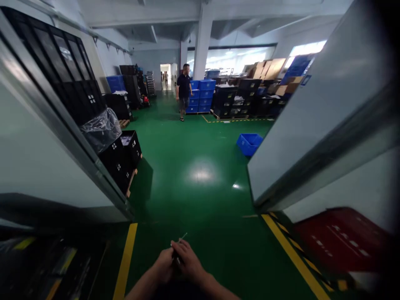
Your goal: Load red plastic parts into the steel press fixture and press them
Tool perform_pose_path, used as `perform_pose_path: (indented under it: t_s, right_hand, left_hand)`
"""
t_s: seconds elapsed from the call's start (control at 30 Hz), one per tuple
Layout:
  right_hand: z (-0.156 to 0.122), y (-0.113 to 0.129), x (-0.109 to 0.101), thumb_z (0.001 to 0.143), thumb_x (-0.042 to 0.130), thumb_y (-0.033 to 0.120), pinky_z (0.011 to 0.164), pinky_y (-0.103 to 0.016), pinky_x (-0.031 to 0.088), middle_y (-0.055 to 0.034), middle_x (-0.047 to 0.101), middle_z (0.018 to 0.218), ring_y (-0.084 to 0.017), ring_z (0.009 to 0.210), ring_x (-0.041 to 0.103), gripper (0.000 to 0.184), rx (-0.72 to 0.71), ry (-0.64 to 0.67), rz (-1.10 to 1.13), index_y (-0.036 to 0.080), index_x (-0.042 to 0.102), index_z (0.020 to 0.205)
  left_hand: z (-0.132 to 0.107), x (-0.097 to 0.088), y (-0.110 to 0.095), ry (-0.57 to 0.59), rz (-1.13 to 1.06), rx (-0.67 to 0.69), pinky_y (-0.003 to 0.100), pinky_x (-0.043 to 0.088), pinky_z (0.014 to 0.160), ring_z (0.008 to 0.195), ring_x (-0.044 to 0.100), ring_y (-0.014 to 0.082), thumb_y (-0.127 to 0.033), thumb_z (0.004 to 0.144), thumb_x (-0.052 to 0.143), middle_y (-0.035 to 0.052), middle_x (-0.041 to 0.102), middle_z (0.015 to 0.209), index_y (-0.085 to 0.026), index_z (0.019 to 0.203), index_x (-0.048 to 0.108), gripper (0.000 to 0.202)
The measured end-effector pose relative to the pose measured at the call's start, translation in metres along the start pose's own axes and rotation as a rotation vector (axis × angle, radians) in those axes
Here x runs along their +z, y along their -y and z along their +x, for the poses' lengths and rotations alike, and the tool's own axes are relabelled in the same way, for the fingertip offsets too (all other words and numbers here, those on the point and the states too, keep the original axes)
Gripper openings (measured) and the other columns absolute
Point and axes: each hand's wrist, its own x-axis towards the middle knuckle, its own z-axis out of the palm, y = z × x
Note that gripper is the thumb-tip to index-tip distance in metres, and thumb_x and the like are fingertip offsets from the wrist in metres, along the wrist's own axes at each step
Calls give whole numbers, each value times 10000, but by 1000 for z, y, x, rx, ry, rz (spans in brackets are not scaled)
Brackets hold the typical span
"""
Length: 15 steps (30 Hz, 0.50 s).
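My left hand (164,263) and my right hand (189,259) are held together low in front of me, fingers curled and closed. From the top of the right hand's fingers sticks out a short, thin, pale piece (183,236). Something dark shows between the two palms. Its kind is too small and too hidden to tell, and I cannot tell whether it joins the pale piece. Both hands are above the green floor (200,200), touching nothing else.
A doorway surrounds me, with an open door (300,108) at right. A blue bin (249,143) lies beyond it. Black crates (117,166) on pallets stand left. A red box (343,241) sits front right. A person (183,89) stands near stacked blue crates (204,96).
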Motion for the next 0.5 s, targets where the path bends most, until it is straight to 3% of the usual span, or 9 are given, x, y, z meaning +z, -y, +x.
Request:
perform_pose_path:
  t_s: [0.1, 0.2, 0.33, 0.4, 0.5]
  right_hand:
    - [75, -7, -43, 947, 544, 224, 1362, -641, 288, -175, 614, 1573, -393, 1590, 411, 738, 114, -75, -11, 135, 479, 1677]
    - [146, -31, -73, 947, 578, 237, 1373, -616, 283, -160, 586, 1606, -431, 1638, 303, 743, 230, -143, 32, 134, 481, 1676]
    - [255, -102, -100, 981, 605, 288, 1364, -601, 291, -155, 677, 1488, -388, 1504, 507, 560, 170, -237, 43, 173, 620, 1529]
    - [316, -144, -119, 974, 632, 307, 1345, -572, 326, -155, 732, 1364, -342, 1390, 599, 445, 115, -238, 3, 167, 678, 1394]
    - [409, -195, -168, 955, 676, 331, 1320, -519, 360, -172, 738, 1315, -318, 1354, 616, 410, 57, -182, -48, 137, 684, 1315]
  left_hand:
    - [35, 18, -97, 81, 94, -62, 361, 598, 787, 900, 735, 287, -326, 868, 653, 133, 771, 878, -134, 965, 720, 226]
    - [85, 29, -179, 99, 237, -93, 305, 524, 653, 718, 637, 214, -329, 807, 618, 70, 698, 753, -150, 883, 706, 213]
    - [173, 42, -278, 137, 331, -62, 304, 507, 650, 738, 621, 206, -389, 631, 719, 40, 707, 793, -203, 834, 668, 280]
    - [219, 52, -331, 166, 328, -64, 318, 512, 656, 773, 652, 224, -453, 593, 819, 46, 750, 887, -216, 925, 699, 426]
    - [280, 69, -414, 149, 243, -108, 330, 509, 625, 729, 675, 231, -564, 522, 936, 22, 777, 964, -277, 1118, 724, 695]
